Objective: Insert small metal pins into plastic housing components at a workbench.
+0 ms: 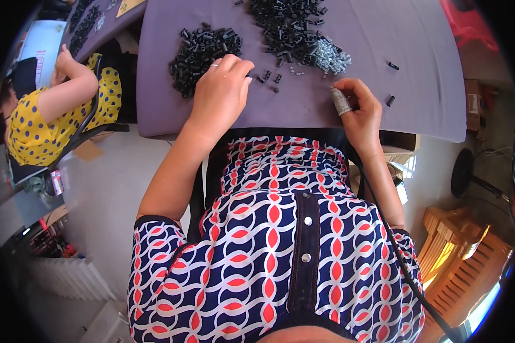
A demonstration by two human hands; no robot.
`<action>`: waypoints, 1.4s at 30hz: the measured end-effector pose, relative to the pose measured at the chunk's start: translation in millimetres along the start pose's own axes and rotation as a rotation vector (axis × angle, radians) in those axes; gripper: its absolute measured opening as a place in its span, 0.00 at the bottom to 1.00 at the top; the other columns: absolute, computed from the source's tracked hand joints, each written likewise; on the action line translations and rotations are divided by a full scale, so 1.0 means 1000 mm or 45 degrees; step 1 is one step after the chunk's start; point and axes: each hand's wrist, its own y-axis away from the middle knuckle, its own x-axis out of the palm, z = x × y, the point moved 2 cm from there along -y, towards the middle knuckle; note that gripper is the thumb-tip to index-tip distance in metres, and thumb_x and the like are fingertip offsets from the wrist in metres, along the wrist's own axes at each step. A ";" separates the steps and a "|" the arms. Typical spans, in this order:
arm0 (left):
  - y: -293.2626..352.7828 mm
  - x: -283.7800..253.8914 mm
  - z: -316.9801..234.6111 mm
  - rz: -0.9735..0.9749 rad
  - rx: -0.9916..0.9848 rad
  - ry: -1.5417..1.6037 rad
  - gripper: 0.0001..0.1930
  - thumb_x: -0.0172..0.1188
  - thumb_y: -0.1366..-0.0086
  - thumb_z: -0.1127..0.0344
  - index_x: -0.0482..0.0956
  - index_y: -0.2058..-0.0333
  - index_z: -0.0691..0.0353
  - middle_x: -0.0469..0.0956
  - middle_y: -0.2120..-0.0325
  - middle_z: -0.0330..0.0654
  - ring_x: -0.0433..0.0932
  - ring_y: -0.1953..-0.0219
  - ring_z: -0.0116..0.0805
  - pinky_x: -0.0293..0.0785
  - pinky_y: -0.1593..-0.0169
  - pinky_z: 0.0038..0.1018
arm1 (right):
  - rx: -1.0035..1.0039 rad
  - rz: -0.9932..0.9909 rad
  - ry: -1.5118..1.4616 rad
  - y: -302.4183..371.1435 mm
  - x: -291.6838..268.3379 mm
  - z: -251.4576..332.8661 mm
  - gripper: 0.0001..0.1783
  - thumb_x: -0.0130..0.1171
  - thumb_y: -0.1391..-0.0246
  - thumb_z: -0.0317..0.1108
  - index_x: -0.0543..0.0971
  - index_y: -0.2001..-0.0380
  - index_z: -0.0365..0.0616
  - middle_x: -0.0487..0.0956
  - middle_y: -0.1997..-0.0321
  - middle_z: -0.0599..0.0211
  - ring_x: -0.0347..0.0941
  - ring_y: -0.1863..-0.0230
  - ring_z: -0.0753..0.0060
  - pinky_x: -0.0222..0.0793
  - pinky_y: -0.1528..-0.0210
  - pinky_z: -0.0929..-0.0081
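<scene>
My left hand (222,91), with a ring on one finger, is at the right edge of a heap of small black cylindrical plastic parts (197,54). Its fingers bend toward the thumb, and whatever is between them is hidden. A few loose black parts (267,75) lie just to its right. My right hand (360,111) hovers at the table's near side, index finger curled to the thumb. A grey wrapping (341,102) covers that thumb. Beyond this hand lies a pile of small silvery springs (330,57). Anything in its pinch is too small to make out.
A larger heap of black parts (283,26) spreads at the far middle of the purple-covered table (394,34). Two single black parts (393,66) lie at the right. Another person in yellow dotted clothing (37,123) sits at the left. A dark cable (391,240) runs beside my right arm.
</scene>
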 end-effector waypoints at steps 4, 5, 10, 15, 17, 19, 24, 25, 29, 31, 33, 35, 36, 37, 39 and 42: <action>-0.022 -0.004 -0.003 -0.067 0.021 0.097 0.09 0.62 0.38 0.70 0.81 0.59 0.61 0.78 0.62 0.44 0.79 0.61 0.47 0.76 0.57 0.35 | 0.016 0.014 0.016 0.001 -0.001 -0.001 0.15 0.58 0.52 0.15 0.79 0.60 0.40 0.78 0.64 0.68 0.74 0.65 0.80 0.70 0.62 0.82; -0.031 -0.002 -0.002 -0.117 0.072 0.139 0.09 0.62 0.37 0.70 0.81 0.58 0.61 0.79 0.62 0.44 0.80 0.61 0.47 0.76 0.57 0.35 | 0.015 0.017 0.010 0.002 -0.001 0.000 0.15 0.58 0.52 0.15 0.79 0.60 0.40 0.78 0.64 0.68 0.74 0.65 0.80 0.70 0.62 0.82; -0.060 0.023 0.009 -0.014 0.058 0.101 0.07 0.61 0.37 0.70 0.81 0.60 0.62 0.79 0.64 0.44 0.81 0.62 0.45 0.76 0.57 0.33 | 0.010 0.008 -0.007 0.002 -0.001 0.000 0.16 0.57 0.53 0.14 0.78 0.59 0.40 0.78 0.63 0.68 0.75 0.64 0.79 0.70 0.61 0.81; -0.048 0.015 0.005 0.106 -0.002 0.153 0.07 0.60 0.37 0.71 0.80 0.60 0.63 0.79 0.66 0.46 0.81 0.64 0.44 0.76 0.58 0.33 | -0.007 0.008 0.013 0.002 -0.003 0.001 0.16 0.57 0.53 0.14 0.78 0.59 0.39 0.78 0.63 0.68 0.74 0.66 0.79 0.70 0.62 0.81; -0.043 0.013 0.007 0.149 -0.022 0.145 0.07 0.60 0.37 0.72 0.80 0.60 0.63 0.79 0.67 0.46 0.81 0.64 0.44 0.76 0.59 0.33 | -0.010 0.016 0.017 0.001 -0.002 0.000 0.16 0.58 0.53 0.14 0.78 0.59 0.39 0.78 0.63 0.68 0.74 0.66 0.79 0.70 0.62 0.81; -0.037 0.013 0.011 0.143 -0.019 0.251 0.08 0.59 0.36 0.72 0.80 0.59 0.63 0.80 0.66 0.46 0.81 0.65 0.44 0.76 0.59 0.32 | -0.011 0.003 0.001 0.001 -0.002 -0.002 0.15 0.58 0.52 0.15 0.78 0.59 0.39 0.78 0.64 0.68 0.74 0.67 0.79 0.70 0.63 0.82; -0.032 -0.004 0.014 -0.093 -0.083 0.336 0.07 0.58 0.35 0.72 0.80 0.60 0.64 0.80 0.66 0.44 0.80 0.67 0.43 0.75 0.60 0.28 | 0.006 0.009 0.020 0.000 -0.001 -0.001 0.15 0.58 0.51 0.15 0.79 0.59 0.39 0.78 0.64 0.68 0.74 0.67 0.80 0.70 0.63 0.82; -0.031 -0.005 0.015 -0.078 -0.089 0.329 0.07 0.58 0.35 0.73 0.80 0.60 0.64 0.80 0.66 0.44 0.80 0.67 0.43 0.75 0.60 0.28 | 0.016 0.012 0.017 -0.001 0.000 -0.001 0.15 0.58 0.51 0.15 0.79 0.59 0.39 0.78 0.64 0.68 0.74 0.66 0.79 0.70 0.62 0.81; -0.029 0.001 0.016 -0.023 -0.045 0.305 0.07 0.58 0.36 0.73 0.81 0.60 0.64 0.79 0.67 0.45 0.79 0.67 0.43 0.75 0.61 0.28 | -0.039 -0.013 0.026 0.000 0.001 -0.002 0.15 0.59 0.51 0.16 0.79 0.59 0.40 0.78 0.63 0.67 0.74 0.66 0.79 0.70 0.62 0.81; -0.030 0.003 0.013 -0.052 -0.020 0.306 0.06 0.59 0.36 0.73 0.81 0.61 0.64 0.79 0.67 0.45 0.79 0.67 0.44 0.75 0.61 0.29 | -0.008 0.002 0.055 0.001 0.000 -0.003 0.15 0.59 0.51 0.16 0.79 0.59 0.40 0.79 0.63 0.67 0.75 0.64 0.78 0.71 0.61 0.81; -0.033 0.004 0.008 -0.065 0.078 0.275 0.06 0.60 0.37 0.73 0.81 0.61 0.64 0.78 0.68 0.45 0.79 0.68 0.46 0.75 0.62 0.30 | 0.017 -0.002 0.052 0.001 0.000 -0.001 0.15 0.59 0.51 0.16 0.79 0.59 0.40 0.79 0.63 0.67 0.75 0.64 0.78 0.71 0.60 0.81; -0.034 0.007 0.003 -0.022 0.063 0.263 0.06 0.62 0.39 0.72 0.81 0.62 0.63 0.78 0.67 0.44 0.79 0.65 0.46 0.75 0.60 0.33 | 0.037 0.001 0.045 0.002 -0.001 0.001 0.14 0.59 0.51 0.16 0.79 0.59 0.40 0.79 0.63 0.67 0.75 0.64 0.77 0.71 0.60 0.80; -0.034 0.011 0.002 0.006 0.110 0.192 0.06 0.62 0.39 0.71 0.81 0.63 0.62 0.77 0.67 0.43 0.79 0.63 0.45 0.75 0.59 0.33 | 0.046 0.014 0.049 0.002 -0.001 0.002 0.15 0.59 0.51 0.16 0.78 0.59 0.39 0.79 0.63 0.66 0.76 0.63 0.77 0.71 0.59 0.80; -0.036 0.015 0.001 0.033 0.164 0.123 0.06 0.63 0.40 0.71 0.81 0.63 0.62 0.77 0.67 0.42 0.78 0.62 0.44 0.75 0.58 0.34 | 0.055 0.020 0.054 0.001 -0.001 0.003 0.15 0.59 0.52 0.16 0.78 0.60 0.39 0.79 0.63 0.66 0.76 0.62 0.76 0.72 0.59 0.80; -0.040 0.017 0.002 0.075 0.107 0.164 0.07 0.64 0.42 0.71 0.81 0.64 0.62 0.77 0.66 0.41 0.77 0.59 0.43 0.75 0.56 0.35 | 0.020 0.013 0.044 0.002 0.000 0.004 0.15 0.58 0.52 0.16 0.78 0.60 0.39 0.79 0.63 0.66 0.76 0.62 0.76 0.72 0.59 0.80; -0.043 0.014 0.000 0.075 0.145 0.153 0.07 0.64 0.42 0.71 0.81 0.64 0.62 0.77 0.66 0.41 0.77 0.59 0.44 0.75 0.56 0.35 | -0.008 0.006 0.022 0.002 -0.001 0.004 0.15 0.58 0.53 0.15 0.78 0.60 0.39 0.79 0.62 0.66 0.77 0.61 0.76 0.72 0.58 0.80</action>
